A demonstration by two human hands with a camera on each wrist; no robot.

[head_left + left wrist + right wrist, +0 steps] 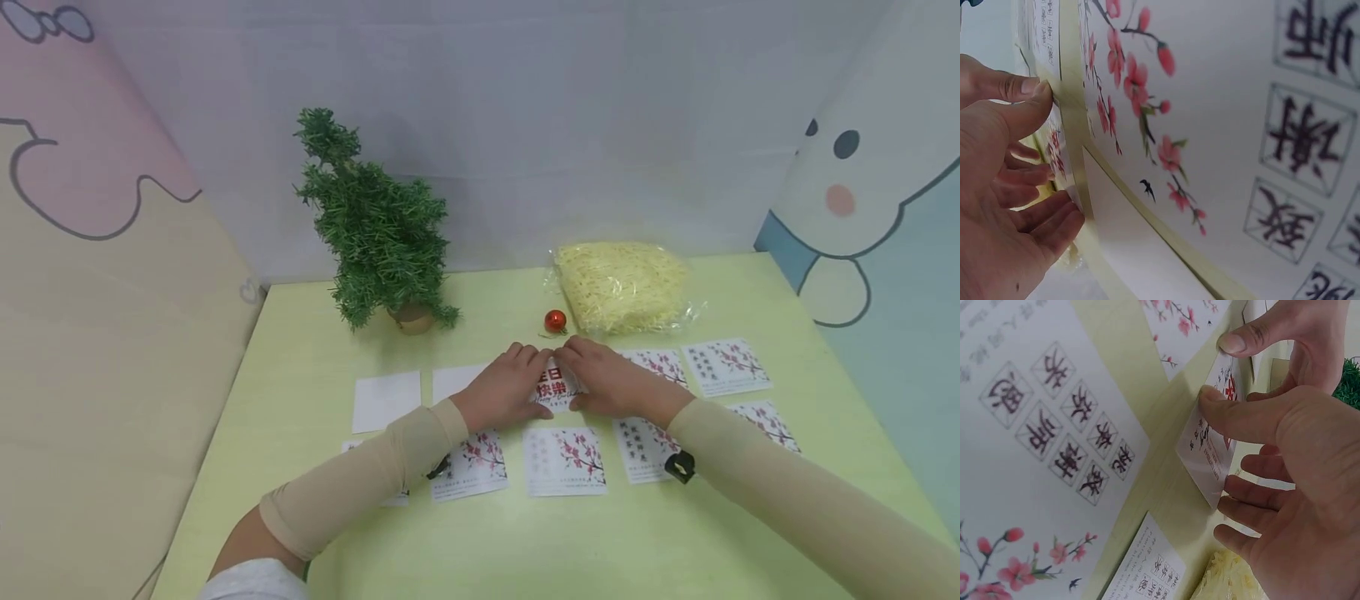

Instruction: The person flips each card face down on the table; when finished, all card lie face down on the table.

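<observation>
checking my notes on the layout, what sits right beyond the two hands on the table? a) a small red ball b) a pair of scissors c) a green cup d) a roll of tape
a: a small red ball lies on the table just past the fingertips of the left hand and right hand, beside the bag of yellow shreds.

both hands cover most of the white card with red characters [555, 385], so its print is only partly readable. the left forearm hides part of a blossom-printed white card [396, 498] beneath it.
</observation>
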